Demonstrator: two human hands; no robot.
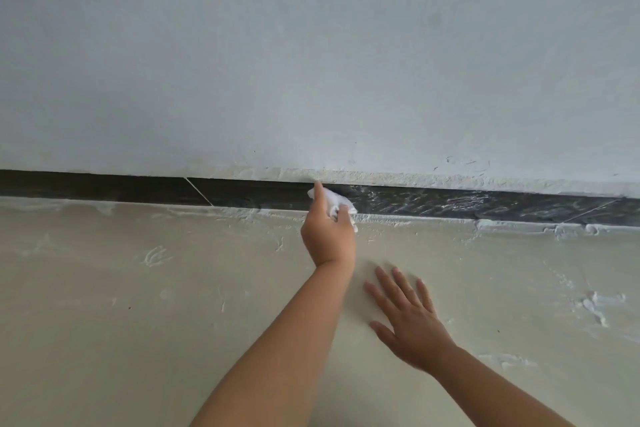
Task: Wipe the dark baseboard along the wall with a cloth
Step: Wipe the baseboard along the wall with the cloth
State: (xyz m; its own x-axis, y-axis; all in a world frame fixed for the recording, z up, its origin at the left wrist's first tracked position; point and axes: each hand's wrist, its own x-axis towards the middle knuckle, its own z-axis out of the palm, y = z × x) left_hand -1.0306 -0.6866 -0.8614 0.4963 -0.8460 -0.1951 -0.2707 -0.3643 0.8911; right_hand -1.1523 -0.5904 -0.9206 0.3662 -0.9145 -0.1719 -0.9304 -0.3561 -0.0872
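Note:
The dark baseboard [138, 188] runs across the view where the pale wall [311, 62] meets the floor. My left hand [327, 236] grips a crumpled white cloth [336, 199] and presses it against the baseboard near the middle. The stretch to the right of the cloth [450, 201] shows whitish streaks and smears, while the stretch to the left looks darker and plainer. My right hand [412, 326] lies flat on the floor with its fingers spread, below and to the right of the left hand, holding nothing.
The cream floor [138, 305] carries white plaster-like smears, thickest along the baseboard's lower edge [519, 224] and at the right [595, 308]. Thin pale joint lines cross the baseboard at the left [199, 191] and far right [588, 211].

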